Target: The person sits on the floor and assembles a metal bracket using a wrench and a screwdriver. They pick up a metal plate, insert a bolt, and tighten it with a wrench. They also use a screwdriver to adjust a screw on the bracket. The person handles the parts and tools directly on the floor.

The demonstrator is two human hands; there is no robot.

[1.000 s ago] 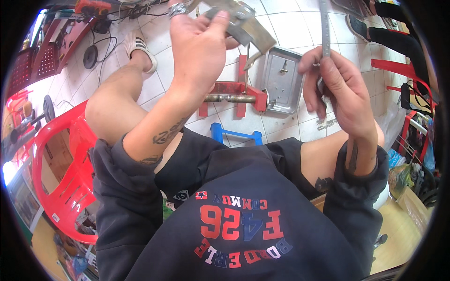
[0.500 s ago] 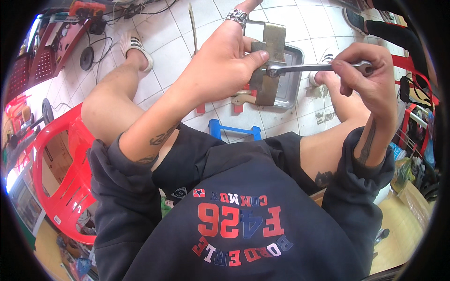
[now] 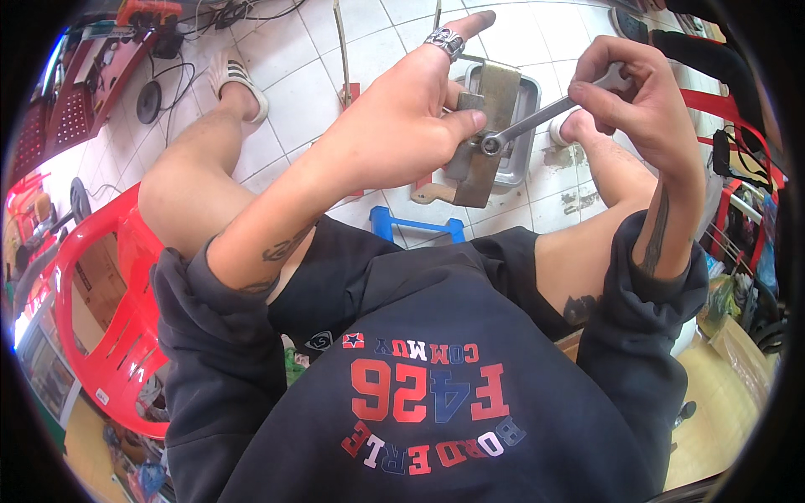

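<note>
My left hand (image 3: 411, 126) is closed on a worn metal bracket (image 3: 496, 88) made of flat plates, thumb pressed on a smaller plate and the ringed finger stretched away. Between thumb and fingertips of my right hand (image 3: 641, 109) is a combination wrench (image 3: 541, 117), pinched near its open-jaw end. The wrench slants down to the left, its ring end against the bracket just beside my left thumb. Whether the ring sits around a nut or bolt head is too small to tell. A tan handle-like piece (image 3: 434, 194) sticks out at the bracket's lower left.
Under the bracket lies a grey metal tray (image 3: 521, 163) on the white tiled floor (image 3: 293, 109). A blue frame (image 3: 419, 228) stands between my legs. At the left are a red plastic chair (image 3: 80, 327) and a cable with a black disc (image 3: 149, 102). Another person's dark-clothed leg (image 3: 696, 54) is at the upper right.
My right hand has risen and moved slightly left, swinging the wrench from nearly level to a slant, with its ring end lower. The bracket has tilted a little and shifted slightly down.
</note>
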